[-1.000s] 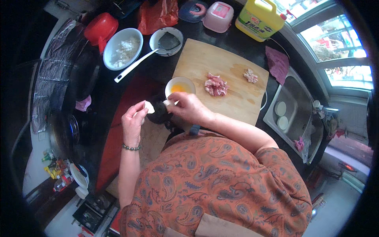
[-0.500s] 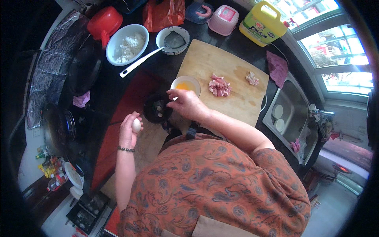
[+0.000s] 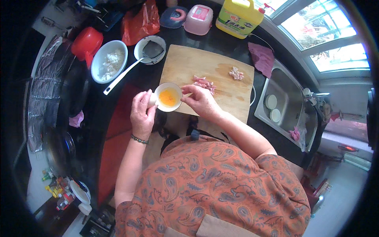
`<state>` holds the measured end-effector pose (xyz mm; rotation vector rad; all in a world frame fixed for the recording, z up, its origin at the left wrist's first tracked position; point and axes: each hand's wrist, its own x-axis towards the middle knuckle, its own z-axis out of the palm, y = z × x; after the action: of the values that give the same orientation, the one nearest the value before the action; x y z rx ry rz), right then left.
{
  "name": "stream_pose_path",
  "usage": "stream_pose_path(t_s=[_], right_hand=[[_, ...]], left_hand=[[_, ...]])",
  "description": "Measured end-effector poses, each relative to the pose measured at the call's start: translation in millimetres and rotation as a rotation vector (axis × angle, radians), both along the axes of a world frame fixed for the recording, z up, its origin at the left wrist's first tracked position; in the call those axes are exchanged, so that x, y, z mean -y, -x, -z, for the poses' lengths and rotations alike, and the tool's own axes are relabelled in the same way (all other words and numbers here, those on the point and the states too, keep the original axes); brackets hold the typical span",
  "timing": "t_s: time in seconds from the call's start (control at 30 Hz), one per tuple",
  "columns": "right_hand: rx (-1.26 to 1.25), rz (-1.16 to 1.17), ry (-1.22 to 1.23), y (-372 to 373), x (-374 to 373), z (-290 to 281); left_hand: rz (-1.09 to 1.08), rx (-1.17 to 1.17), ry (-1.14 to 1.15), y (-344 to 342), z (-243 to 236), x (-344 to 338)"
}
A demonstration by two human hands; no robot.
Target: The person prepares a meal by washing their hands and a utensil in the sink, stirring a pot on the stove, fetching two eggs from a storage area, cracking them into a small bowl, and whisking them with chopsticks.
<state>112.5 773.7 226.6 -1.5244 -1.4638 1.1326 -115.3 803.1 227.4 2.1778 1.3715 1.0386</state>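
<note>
A small white bowl (image 3: 159,89) with yellow-orange egg in it is off the cutting board, over the board's near left edge. My right hand (image 3: 202,103) grips its right rim between thumb and fingers. On its left side, my left hand (image 3: 142,111), with a dark bead bracelet at the wrist, is closed around a pale egg (image 3: 151,101). This egg is mostly covered by the fingers and lies against or very near the rim. Beyond my right hand, pink raw meat pieces (image 3: 205,83) lie on the wooden cutting board (image 3: 181,59), partly hidden by that hand.
Paler meat bits (image 3: 236,73) sit at the board's right. Farther left are a white bowl of white food (image 3: 103,75), a bowl (image 3: 139,49) with a long-handled ladle (image 3: 122,77), and a red scoop (image 3: 86,41). A yellow jug (image 3: 239,17) stands behind; the sink (image 3: 284,91) is right.
The small bowl has been lifted from the cutting board by my right hand and moved left. My left hand has risen with the egg to the bowl's rim. The view has shifted slightly.
</note>
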Motion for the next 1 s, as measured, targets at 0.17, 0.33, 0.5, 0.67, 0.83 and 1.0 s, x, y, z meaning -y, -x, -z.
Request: stream_pose_path(t_s=[0.17, 0.33, 0.5, 0.67, 0.83, 1.0], right_hand=[[-0.086, 0.023, 0.017, -5.9, 3.9, -3.1], [-0.063, -0.060, -0.012, -9.9, -6.0, 4.0], [-0.220, -0.185, -0.242, 7.1, -22.3, -0.4], [-0.224, -0.219, -0.208, 12.0, -32.1, 6.1], [-0.428, -0.202, 0.153, 12.1, -36.1, 10.5], [-0.613, -0.231, 0.357, 11.1, -39.4, 3.8]], left_hand=[[0.148, -0.247, 0.043, 1.8, 23.9, -5.4], [0.136, -0.017, 0.215, -22.8, -25.0, -16.4], [0.090, 0.485, 0.907, -23.3, -24.9, -33.9], [0.025, 0.498, 1.070, -29.3, -29.2, -31.1], [0.042, 0.389, 0.975, -24.7, -35.2, -23.6], [0.104, 0.052, 0.480, -27.1, -35.8, -14.9]])
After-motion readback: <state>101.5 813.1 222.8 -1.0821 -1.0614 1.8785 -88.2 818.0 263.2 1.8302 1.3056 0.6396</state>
